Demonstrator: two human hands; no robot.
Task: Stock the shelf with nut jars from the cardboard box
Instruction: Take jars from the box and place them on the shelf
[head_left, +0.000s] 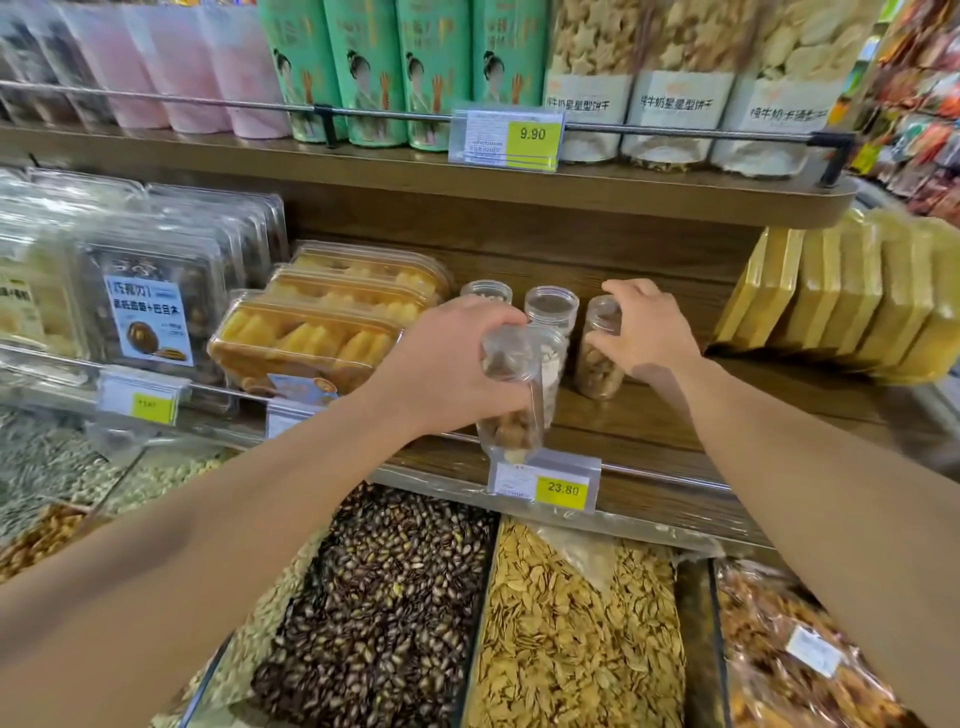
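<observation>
The wooden shelf (649, 415) ran across the middle of the view, its front rail carrying a yellow price tag (563, 488) at about six o'clock from the jars. On it, at nine o'clock, stood clear pastry boxes (306, 343); at three o'clock leaned a row of yellow packs (841, 306). Below the shelf lay open bins of seeds (384, 623). The cardboard box was not in view.

Between boxes and packs the nut jars were gathering. Two stood upright at the back (551, 306), near twelve o'clock of the hands, and at least one more was partly hidden behind the left hand.

The left hand (447, 374) gripped a clear jar (511, 395) round its upper part, fingers curled about it, holding it at the front edge of the shelf; whether its base had touched the wood could not be told. The right hand (649, 332) was wrapped on the side of another jar (600, 348), which stood upright on the shelf at two o'clock from the first.

The step in hand looked like placing: both jars were being set into the forming group. The next move would probably call for seating the left jar upright just beside its neighbours without knocking them, then letting go of both and going back to the box for more.
</observation>
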